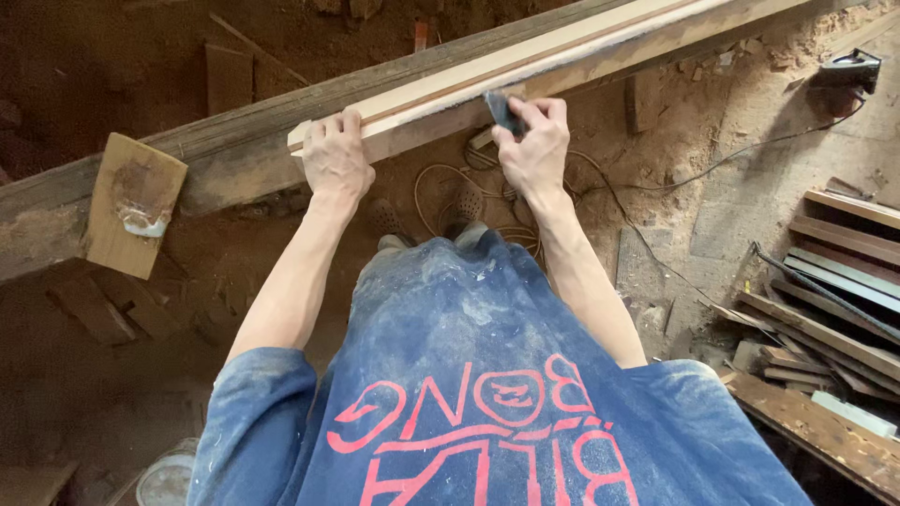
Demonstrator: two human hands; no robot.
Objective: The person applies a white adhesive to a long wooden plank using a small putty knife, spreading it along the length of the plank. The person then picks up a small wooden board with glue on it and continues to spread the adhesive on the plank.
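Dusty workshop floor [712,201], cable at 2 o'clock. Left hand [336,155] clamps the pale strip's [487,70] end on the beam [225,141]; right hand [536,150] pinches a sanding pad [502,111]. Risk: loosened hold lets strip slide.

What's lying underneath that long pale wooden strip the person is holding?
The long pale wooden strip rests on a heavy dark weathered beam. Below lie sawdust-covered ground and a coiled tan cable. The left hand and right hand hide the parts beneath them.

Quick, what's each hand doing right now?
Left hand: closed over the end of the pale wooden strip.
Right hand: closed, pinching a small dark sanding piece against the strip.
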